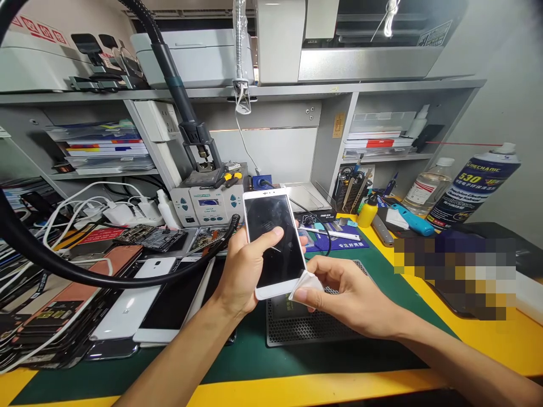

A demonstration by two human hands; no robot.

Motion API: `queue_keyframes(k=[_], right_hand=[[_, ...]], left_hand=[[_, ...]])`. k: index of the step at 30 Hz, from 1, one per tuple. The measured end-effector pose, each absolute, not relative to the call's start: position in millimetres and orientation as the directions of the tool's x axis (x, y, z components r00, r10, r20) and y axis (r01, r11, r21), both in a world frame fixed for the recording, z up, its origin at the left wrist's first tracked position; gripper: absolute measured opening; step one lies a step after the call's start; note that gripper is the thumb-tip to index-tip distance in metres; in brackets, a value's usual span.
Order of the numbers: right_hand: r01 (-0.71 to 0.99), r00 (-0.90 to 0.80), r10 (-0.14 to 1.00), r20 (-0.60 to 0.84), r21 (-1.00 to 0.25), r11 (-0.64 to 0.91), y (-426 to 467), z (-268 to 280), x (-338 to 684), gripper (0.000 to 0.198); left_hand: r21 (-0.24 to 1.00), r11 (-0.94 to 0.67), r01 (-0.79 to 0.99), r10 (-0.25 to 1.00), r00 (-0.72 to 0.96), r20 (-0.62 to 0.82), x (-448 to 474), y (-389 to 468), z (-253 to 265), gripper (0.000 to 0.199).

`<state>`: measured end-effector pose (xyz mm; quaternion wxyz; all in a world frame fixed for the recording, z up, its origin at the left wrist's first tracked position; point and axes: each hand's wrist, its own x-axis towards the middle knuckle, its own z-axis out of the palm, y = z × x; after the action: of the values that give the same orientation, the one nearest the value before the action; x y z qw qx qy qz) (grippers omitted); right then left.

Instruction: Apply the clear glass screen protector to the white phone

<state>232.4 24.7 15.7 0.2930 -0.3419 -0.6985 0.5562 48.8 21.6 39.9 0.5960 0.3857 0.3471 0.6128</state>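
A white-framed smartphone (278,265) with a dark, smudged screen is held upright in my left hand (250,260). My left thumb lies across the screen, and fingertips show past the phone's right edge. Between the thumb and fingers of my right hand (348,294) is a white wipe (306,284), pressed to the phone's lower right corner. It cannot be told whether the wipe is paper or cloth. Below both hands lies a dark perforated metal plate (297,333) on the green mat (250,362).
Several phones (131,299) and parts lie at the left beneath a thick black hose (139,281). A hot-air station (207,200) stands behind. At the right are a spray can (473,183), a clear bottle (428,186) and a yellow bottle (367,211). A blurred patch hides things there.
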Motion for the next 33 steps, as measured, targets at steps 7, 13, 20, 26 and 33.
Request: queue_keyframes(k=[7,13,20,26,33], right_hand=[[0.154,-0.597,0.802,0.029,-0.976,0.151,23,15,231,0.035],[0.141,-0.607,0.794,0.029,-0.98,0.143,25,14,233,0.034],[0.067,-0.703,0.71,-0.042,-0.998,0.007,33,20,240,0.032],[0.109,-0.717,0.696,-0.043,-0.993,0.05,37,26,245,0.034],[0.128,-0.715,0.697,-0.044,-0.989,0.069,37,26,246,0.032]], left_hand=[[0.88,-0.038,-0.473,0.999,0.014,0.051,49,19,41,0.031],[0.874,-0.022,-0.486,0.999,0.028,0.041,49,20,42,0.029],[0.898,-0.042,-0.438,0.999,0.01,0.051,47,20,43,0.036],[0.882,-0.001,-0.471,1.0,0.017,0.011,47,18,45,0.032],[0.884,0.006,-0.467,1.0,0.028,0.008,48,18,44,0.035]])
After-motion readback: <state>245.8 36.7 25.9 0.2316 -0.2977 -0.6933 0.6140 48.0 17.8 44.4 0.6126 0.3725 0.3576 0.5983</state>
